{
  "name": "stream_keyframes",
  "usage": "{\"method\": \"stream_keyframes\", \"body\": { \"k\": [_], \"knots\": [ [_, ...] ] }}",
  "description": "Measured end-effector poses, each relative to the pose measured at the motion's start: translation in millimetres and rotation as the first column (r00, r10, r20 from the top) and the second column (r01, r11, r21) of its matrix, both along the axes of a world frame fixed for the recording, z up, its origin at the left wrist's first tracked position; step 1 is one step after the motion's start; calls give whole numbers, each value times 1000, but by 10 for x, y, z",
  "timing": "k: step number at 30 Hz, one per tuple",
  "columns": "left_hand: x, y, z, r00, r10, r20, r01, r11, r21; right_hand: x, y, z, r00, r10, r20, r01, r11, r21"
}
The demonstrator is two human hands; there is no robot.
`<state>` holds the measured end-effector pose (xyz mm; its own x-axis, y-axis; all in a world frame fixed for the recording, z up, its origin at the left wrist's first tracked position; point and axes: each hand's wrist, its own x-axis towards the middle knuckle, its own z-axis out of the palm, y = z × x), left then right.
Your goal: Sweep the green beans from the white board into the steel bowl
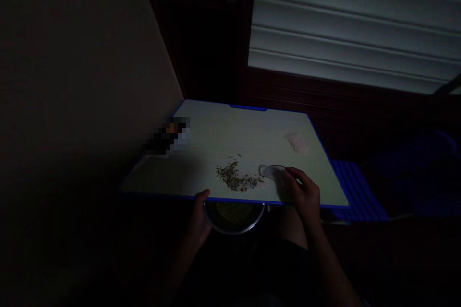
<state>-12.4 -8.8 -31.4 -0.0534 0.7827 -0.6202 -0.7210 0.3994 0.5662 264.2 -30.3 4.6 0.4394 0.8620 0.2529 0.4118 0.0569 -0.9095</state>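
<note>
My right hand (304, 194) is closed on a small clear, rounded piece like a scoop (275, 172); the dim light hides its exact kind. Its rim rests at or just above the pale, blue-edged tabletop (230, 129), beside a loose pile of green beans (236, 180) mixed with pale grains. A metal bowl (234, 231) sits just under the near edge, partly covered by it, with more green beans inside. My left hand (202, 218) grips the bowl's left side, its thumb up by the table edge.
A second heap of pale grains (297, 143) lies at the tabletop's right. On the left edge is a pixelated object (167, 135). Beyond stands a slatted white panel (345, 29). A blue slatted item (356, 187) lies to the right, and a wall (90, 57) rises left.
</note>
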Motion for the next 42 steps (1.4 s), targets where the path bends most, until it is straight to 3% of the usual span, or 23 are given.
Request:
{"method": "stream_keyframes", "body": {
  "k": [8,22,42],
  "knots": [
    [37,-26,-18,1000,-18,26,14,992,125,4,93,-36,998,-17,56,13,998,64],
    [23,-9,119,1000,-19,8,18,992,124,62,59,-32,995,99,5,-99,993,61],
    [-30,54,-130,999,-11,-40,16,993,121,-13,14,1,979,193,58,-192,981,-19]
  ]
}}
